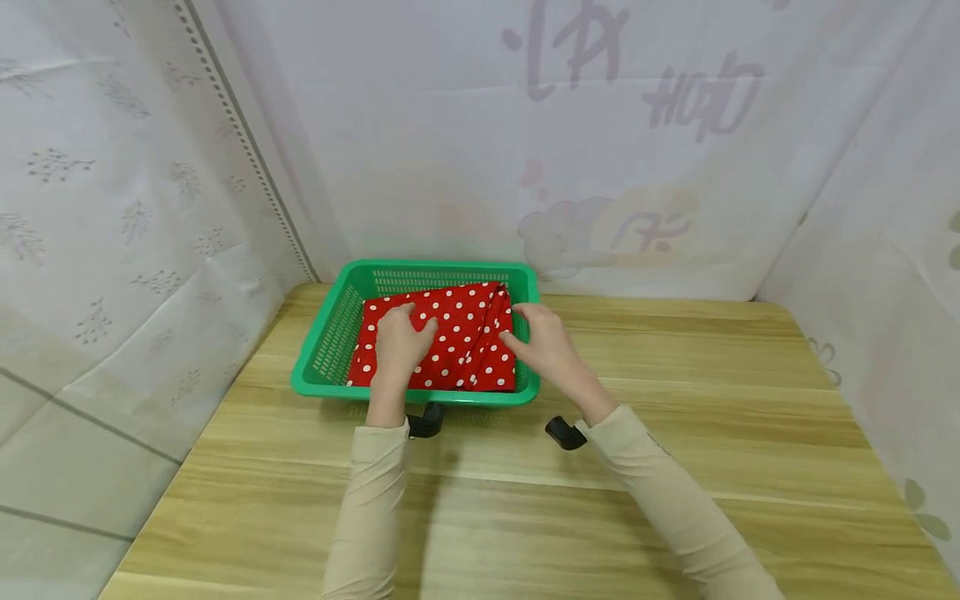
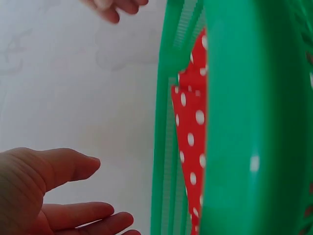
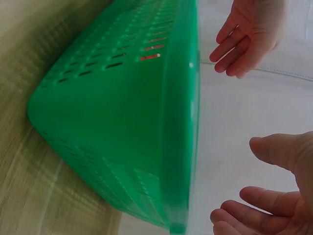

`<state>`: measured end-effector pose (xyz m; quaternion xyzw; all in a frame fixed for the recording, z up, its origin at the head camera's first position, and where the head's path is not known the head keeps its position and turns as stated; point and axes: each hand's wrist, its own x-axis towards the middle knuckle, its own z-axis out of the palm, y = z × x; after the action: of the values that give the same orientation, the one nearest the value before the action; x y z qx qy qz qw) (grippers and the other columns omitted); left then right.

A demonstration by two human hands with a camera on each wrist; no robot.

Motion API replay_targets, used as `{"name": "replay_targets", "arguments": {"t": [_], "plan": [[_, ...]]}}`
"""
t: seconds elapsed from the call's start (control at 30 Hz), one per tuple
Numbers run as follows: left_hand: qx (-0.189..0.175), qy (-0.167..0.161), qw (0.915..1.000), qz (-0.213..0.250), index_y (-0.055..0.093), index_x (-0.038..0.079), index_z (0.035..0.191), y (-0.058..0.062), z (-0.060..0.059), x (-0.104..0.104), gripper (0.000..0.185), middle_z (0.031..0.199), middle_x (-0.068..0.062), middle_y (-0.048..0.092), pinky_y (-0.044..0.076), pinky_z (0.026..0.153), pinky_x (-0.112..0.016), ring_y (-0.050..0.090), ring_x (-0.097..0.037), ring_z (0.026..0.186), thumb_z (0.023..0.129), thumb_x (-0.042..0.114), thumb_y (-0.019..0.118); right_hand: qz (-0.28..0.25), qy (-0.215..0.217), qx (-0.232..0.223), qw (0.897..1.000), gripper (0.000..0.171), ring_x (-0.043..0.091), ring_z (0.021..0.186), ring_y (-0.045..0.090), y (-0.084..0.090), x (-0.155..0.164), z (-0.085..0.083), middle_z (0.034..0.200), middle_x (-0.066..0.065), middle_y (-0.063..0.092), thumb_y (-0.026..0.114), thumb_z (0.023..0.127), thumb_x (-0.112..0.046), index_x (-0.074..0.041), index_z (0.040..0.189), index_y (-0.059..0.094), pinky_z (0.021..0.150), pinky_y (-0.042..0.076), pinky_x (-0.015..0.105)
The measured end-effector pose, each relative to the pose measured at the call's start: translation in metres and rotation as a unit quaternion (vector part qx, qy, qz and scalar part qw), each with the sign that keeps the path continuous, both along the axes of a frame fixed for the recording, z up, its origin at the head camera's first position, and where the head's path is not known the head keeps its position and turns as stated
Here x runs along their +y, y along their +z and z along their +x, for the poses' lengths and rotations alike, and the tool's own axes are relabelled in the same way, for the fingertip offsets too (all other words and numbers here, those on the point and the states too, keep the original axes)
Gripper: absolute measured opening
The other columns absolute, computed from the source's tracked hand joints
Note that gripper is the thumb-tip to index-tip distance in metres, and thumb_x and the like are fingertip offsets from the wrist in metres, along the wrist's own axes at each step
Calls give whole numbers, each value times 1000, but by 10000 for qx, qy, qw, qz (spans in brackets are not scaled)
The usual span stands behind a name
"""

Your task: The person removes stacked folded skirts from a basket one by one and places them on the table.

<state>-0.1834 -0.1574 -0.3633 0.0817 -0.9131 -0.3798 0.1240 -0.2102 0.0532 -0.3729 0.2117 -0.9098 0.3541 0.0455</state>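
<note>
A green plastic basket (image 1: 420, 397) stands on the wooden table near the back left. A folded red cloth with white dots (image 1: 465, 333) lies in it. My left hand (image 1: 401, 337) is over the left part of the cloth, fingers spread and relaxed, holding nothing. My right hand (image 1: 538, 337) is at the basket's right rim, also open. In the left wrist view the left hand (image 2: 54, 191) shows open beside the basket (image 2: 244, 122) and the cloth (image 2: 193, 127). In the right wrist view the right hand (image 3: 274, 200) is open, apart from the basket (image 3: 122, 117), with the left hand (image 3: 249, 34) beyond.
The wooden table (image 1: 675, 467) stretches out to the right and front of the basket. White patterned curtains (image 1: 600, 150) close in the back, left and right sides. Black wrist camera mounts (image 1: 564, 433) sit at both cuffs.
</note>
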Motion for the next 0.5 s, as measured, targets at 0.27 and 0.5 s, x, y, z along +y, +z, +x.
{"name": "replay_targets", "arguments": {"t": [0.27,0.5], "plan": [[-730,343,9966,-158,49,-12,126,-1,1,-32,49,119,-29,55,51,82,-48,54,-41,102,89,18,59,-61,202,-787,9967,52,33,115,50,-2,-14,-9,129,23,51,63,89,-17,10,130,46,92,47,42],[-1456,474,9878,-288,53,-13,109,-3,-1,-48,39,99,-26,59,53,78,-44,58,-37,88,91,21,57,90,256,-1680,9854,62,33,110,54,-1,-26,-19,132,25,48,63,89,-19,12,136,36,87,50,40]]}}
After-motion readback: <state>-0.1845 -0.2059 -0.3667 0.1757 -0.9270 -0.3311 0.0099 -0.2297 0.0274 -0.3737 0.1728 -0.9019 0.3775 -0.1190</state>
